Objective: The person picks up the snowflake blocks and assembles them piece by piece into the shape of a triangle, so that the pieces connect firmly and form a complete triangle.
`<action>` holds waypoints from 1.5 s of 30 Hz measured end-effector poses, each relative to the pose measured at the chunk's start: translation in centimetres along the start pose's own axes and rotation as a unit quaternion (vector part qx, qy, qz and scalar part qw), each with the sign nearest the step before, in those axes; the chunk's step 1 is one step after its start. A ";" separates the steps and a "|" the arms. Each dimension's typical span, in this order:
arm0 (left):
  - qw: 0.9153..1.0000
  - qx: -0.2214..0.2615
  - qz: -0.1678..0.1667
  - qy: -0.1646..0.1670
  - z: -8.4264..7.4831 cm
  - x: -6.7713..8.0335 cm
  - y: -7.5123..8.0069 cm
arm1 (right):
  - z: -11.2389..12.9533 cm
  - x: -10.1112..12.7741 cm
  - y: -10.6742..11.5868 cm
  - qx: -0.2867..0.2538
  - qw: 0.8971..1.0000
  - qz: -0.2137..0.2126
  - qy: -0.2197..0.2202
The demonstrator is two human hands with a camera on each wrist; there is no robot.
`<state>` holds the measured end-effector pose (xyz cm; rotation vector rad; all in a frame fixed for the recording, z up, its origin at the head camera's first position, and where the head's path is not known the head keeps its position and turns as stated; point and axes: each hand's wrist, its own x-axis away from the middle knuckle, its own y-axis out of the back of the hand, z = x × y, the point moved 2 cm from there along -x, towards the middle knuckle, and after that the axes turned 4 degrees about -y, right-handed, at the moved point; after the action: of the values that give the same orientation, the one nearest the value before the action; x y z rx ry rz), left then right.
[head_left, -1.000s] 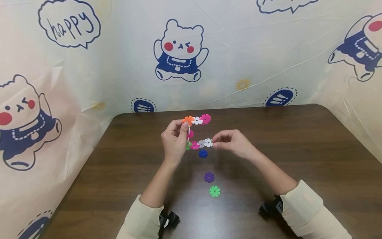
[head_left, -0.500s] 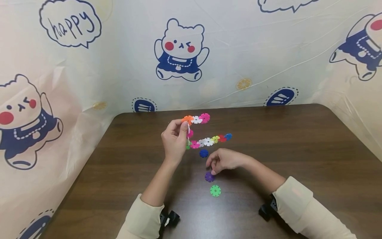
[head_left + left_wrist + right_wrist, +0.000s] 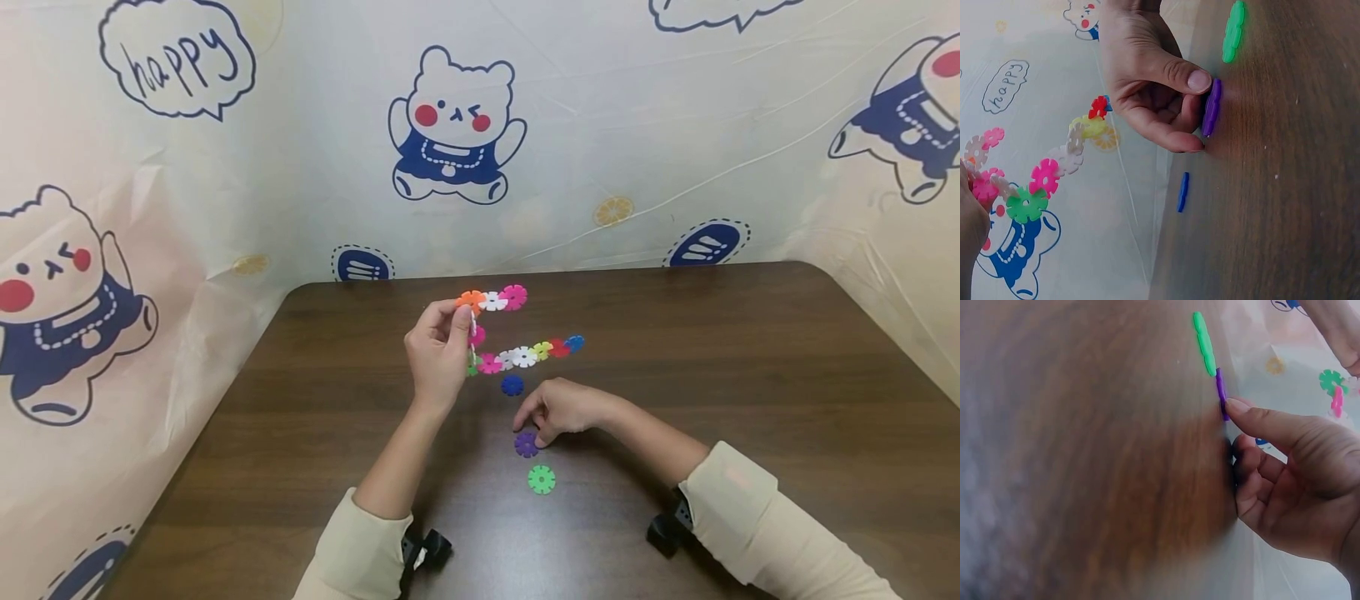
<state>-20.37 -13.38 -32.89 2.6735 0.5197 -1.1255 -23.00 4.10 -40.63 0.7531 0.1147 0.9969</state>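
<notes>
Pinching the purple disc [image 3: 527, 443], a flat notched plastic snowflake piece on the dark wood-grain table [image 3: 750, 375], right hand [image 3: 562, 408] apparently grips its edge. Left hand [image 3: 438, 350] grips the multicoloured chain [image 3: 525, 354] aloft. Green disc [image 3: 541, 479] nearer; blue disc [image 3: 512, 385] farther.

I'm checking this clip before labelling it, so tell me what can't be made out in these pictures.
- Head view: whether the right hand has lifted the purple disc or only touches it; the fingers cover its edge.
- Head view: the chain where the left hand grips it; fingers hide those pieces.
- Right wrist view: the green disc shows edge-on only, its shape lost.
- Left wrist view: the left hand is cut off by the frame's left edge.
</notes>
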 end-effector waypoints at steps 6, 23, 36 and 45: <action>1.000 -0.007 0.002 0.011 0.0 0.0 0.0 | 0.2 0.1 -0.1 0.012 1.000 -0.006 0.006; 1.000 -0.005 0.003 0.011 0.2 0.1 0.1 | 0.5 1.6 1.2 -0.021 0.999 -0.034 -0.002; 1.000 -0.003 0.008 0.016 0.0 0.0 -0.1 | 1.9 4.2 5.4 -0.155 0.974 -0.167 0.000; 1.000 0.011 0.011 0.022 -0.2 0.2 -0.2 | 2.1 4.6 7.1 -0.308 0.902 -0.302 -0.021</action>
<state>-20.20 -13.14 -32.94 2.7214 0.4884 -1.0738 -24.64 8.86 -33.57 0.1252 -0.0114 0.3731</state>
